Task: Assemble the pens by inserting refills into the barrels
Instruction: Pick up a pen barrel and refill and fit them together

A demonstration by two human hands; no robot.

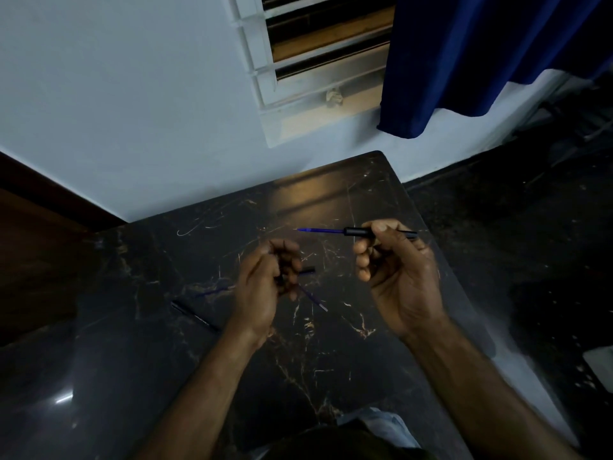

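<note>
Holding a pen barrel over a dark marble table (pixel 331 376).

Right hand (pixel 394 277) is clamped on the black barrel (pixel 360 231) near the far right edge, its blue refill (pixel 320 230) sticking out leftward; left hand (pixel 265 287) is curled closed, whether around anything I cannot tell; loose refill (pixel 313 298) beside it.

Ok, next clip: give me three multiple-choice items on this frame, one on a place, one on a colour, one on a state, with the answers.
1. Where does the black barrel that no hand holds lie?
A. on the table, left of the left hand
B. on the window sill
C. on the floor

2. What colour is the refill sticking out of the held barrel?
A. red
B. blue
C. green

3. How far is that refill in the barrel the right hand holds?
A. fully inside
B. not inserted
C. partly, with much showing

Answers: 1 A, it rests on the dark marble top; 2 B, the exposed length is blue; 3 C, a long stretch protrudes to the left.
</note>
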